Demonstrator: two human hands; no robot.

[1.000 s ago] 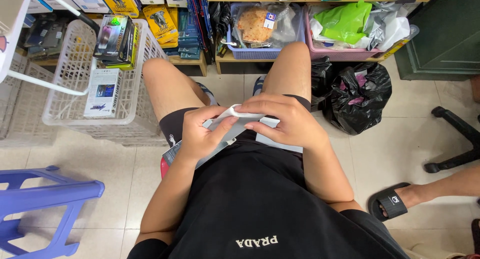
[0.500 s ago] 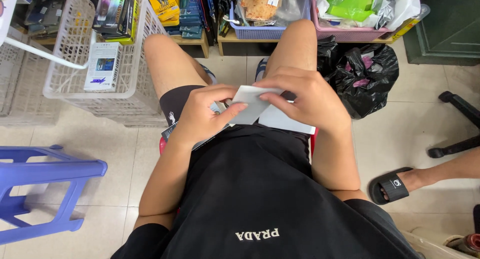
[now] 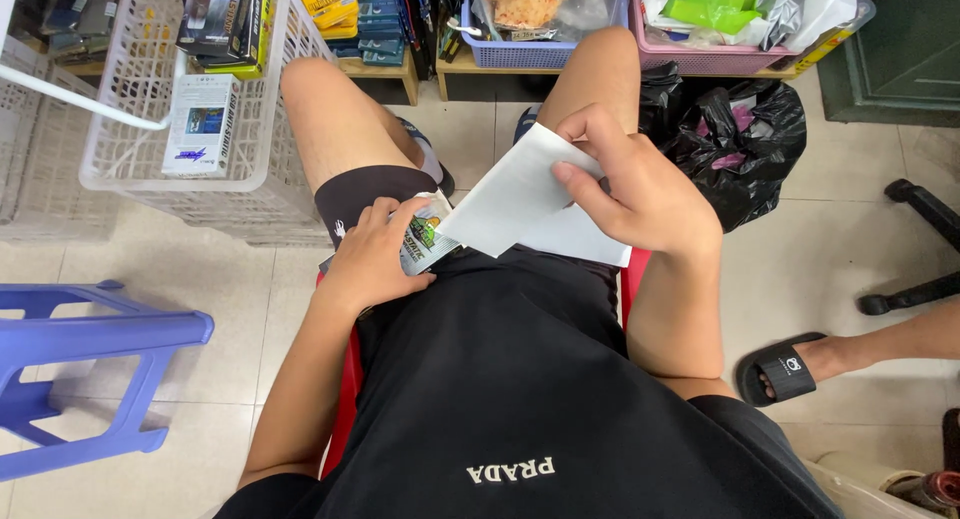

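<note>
Head view: we sit over our lap, a white basket (image 3: 150,169) near our left knee. Our right hand (image 3: 640,184), wrist bent inward, pinches a white sheet (image 3: 510,194) above our thighs. Our left hand (image 3: 370,259) curls around a small packet (image 3: 428,241) on the lap.

Around me: a white plastic lattice basket (image 3: 130,169) of boxes, a blue plastic stool (image 3: 90,329), black rubbish bags (image 3: 745,144) on the tiled floor (image 3: 850,229).

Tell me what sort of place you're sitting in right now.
Probably a small shop or stockroom: low shelves packed with boxed goods, a white basket of packaged items, and a black bag on the tiled floor.
</note>
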